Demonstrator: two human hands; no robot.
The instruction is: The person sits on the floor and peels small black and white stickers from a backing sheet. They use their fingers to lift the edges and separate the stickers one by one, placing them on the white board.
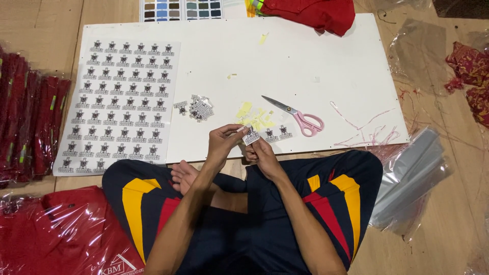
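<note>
Crossed legs up front, your hands peeling a sticker over the white board's near edge.

Your left hand (222,138) and right hand (259,153) both have fingers pinched shut on one small cut sticker (251,135). Just beyond sit yellow backing scraps (254,117), pink scissors (300,118), a pile of cut stickers (199,108), and the uncut sticker sheet (122,102) to your left.

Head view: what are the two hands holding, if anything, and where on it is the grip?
Both hands pinch one small cut-out sticker. The left hand has its fingertips at the sticker's upper left edge; the right hand grips its lower edge from below.
</note>
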